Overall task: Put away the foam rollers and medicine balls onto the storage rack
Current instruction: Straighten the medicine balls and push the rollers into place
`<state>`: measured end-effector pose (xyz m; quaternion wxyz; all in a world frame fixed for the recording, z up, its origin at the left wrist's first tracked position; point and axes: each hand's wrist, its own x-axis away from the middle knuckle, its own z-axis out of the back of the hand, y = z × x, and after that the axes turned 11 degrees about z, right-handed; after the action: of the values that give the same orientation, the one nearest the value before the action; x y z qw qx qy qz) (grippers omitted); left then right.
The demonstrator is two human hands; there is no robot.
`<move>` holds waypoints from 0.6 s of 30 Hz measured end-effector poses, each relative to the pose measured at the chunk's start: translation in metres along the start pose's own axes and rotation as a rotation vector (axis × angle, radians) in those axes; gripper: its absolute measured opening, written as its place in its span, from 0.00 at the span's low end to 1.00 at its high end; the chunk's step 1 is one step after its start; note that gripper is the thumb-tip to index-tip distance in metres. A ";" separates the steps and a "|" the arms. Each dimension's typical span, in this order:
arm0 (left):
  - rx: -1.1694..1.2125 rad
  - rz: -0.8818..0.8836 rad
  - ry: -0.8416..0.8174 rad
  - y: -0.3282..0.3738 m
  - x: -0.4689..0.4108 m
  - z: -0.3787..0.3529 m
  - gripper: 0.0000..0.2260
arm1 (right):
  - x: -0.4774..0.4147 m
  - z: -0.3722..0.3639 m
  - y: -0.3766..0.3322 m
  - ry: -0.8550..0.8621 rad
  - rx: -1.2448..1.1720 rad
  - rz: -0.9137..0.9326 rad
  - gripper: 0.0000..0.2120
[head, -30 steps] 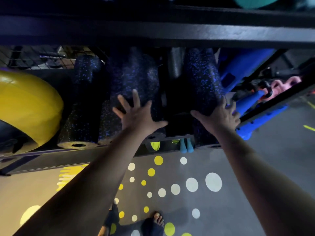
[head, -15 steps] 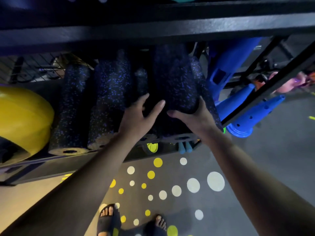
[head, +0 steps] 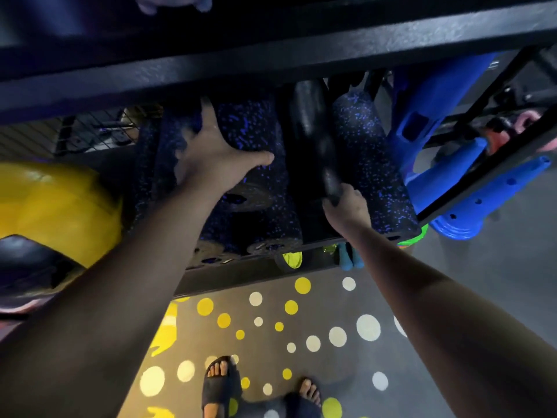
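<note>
Left hand (head: 217, 158) lies flat, fingers spread and released, on a blue-speckled foam roller (head: 256, 164) stacked on the storage rack (head: 271, 55) shelf, apparently steadying it. Just right of that roller, right hand (head: 346, 206) clenches a slimmer black roller (head: 313, 131), likely seating it in the gap.

The room is dim. A grey floor (head: 497, 297) fills the frame from 4 to 7 o'clock, scattered with yellow and white painted dots (head: 368, 327) and yellow hand-shaped marks (head: 164, 333). At 12 o'clock a heavy black beam (head: 271, 55) crosses the view. At 10 o'clock a wire mesh panel (head: 90, 131) stands behind it.
</note>
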<state>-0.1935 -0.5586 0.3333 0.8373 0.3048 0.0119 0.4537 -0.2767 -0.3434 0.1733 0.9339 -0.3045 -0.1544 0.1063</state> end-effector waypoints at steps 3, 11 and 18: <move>-0.285 0.072 -0.003 0.008 -0.011 0.008 0.61 | -0.021 -0.011 -0.014 -0.080 0.096 -0.028 0.45; -0.187 0.087 -0.111 0.017 -0.036 -0.012 0.61 | -0.062 -0.061 -0.003 0.018 0.241 -0.170 0.58; -0.065 0.084 -0.126 0.018 -0.034 -0.027 0.59 | -0.034 -0.050 0.006 0.144 0.184 -0.151 0.57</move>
<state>-0.2352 -0.5642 0.3117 0.8262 0.3054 -0.0685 0.4685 -0.2914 -0.3758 0.1236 0.9719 -0.2121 -0.0988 0.0273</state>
